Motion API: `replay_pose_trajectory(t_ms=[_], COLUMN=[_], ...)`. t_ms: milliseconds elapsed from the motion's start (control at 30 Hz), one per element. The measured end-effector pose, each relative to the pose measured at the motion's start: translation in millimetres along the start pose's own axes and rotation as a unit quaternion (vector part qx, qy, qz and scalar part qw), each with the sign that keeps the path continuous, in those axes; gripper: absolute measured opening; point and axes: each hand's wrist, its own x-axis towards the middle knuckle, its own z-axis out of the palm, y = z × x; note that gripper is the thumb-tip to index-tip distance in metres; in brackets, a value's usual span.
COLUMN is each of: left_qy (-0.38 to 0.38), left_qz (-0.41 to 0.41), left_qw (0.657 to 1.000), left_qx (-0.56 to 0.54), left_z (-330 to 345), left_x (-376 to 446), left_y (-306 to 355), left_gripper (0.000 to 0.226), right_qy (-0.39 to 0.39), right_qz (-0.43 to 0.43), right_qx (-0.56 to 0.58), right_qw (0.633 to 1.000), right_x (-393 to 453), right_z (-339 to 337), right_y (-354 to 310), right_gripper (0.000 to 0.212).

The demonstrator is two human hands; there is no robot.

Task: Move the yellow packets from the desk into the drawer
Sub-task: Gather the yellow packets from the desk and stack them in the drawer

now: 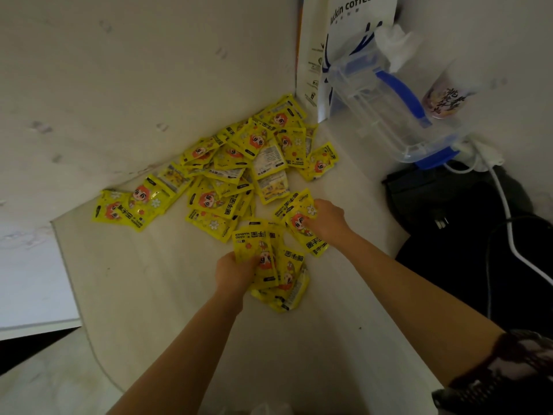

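yellow packets lie in a loose heap on the worktop, spread just beyond both hands and running back to the wall corner. the left hand grips a fanned bunch of packets, fingers curled round their left edge, the bunch hanging down onto the worktop to the right of that hand. the right hand pinches another packet at its right side, fingers curled on it; this packet sits just left of the hand and overlaps the bunch. the packets are glossy yellow with a red-haired cartoon face, white flowers and "hand warmer" print; some lie back side up, showing pale labels. bare worktop lies near of both hands and to the left of the left hand, ending in a rounded edge. to the right beyond the right hand stand a clear lidded box with blue clips and a white coffee bag
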Motion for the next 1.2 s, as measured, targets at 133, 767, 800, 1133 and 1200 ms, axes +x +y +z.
replay_pose_trajectory(t_ms=[133,767,800,1133,1200], left_qy=[-0.011,-0.098,-0.104,-0.185,-0.207], left_qz=[0.051,0.104,0.105,0.117,0.116], left_qw=[0.998,0.973,0.973,0.972,0.97], left_qx=[-0.018,-0.18,-0.176,-0.081,-0.06], left_z=[-6.4,-25.4,-27.1,-63.4,-75.9], left_x=[-9.3,-50.1,-53.6,-84.2,-90.4], left_y=[-3.2,-21.7,-24.5,-84.2,-98.7], left_gripper=[0.005,0.013,0.013,0.019,0.018], right_qy=[0.033,0.139,0.141,0.199,0.216], right_qz=[-0.008,0.023,0.03,0.131,0.15], right_qx=[0.048,0.327,0.349,0.429,0.442], right_qw=[0.998,0.934,0.926,0.871,0.857], right_x=[-13.2,-132.6,-144.3,-266.6,-294.8], right_z=[-4.7,-32.4,-27.1,61.7,83.1], right_y=[5.2,33.5,35.9,56.6,57.9], right_gripper=[0.021,0.029,0.028,0.032,0.03])
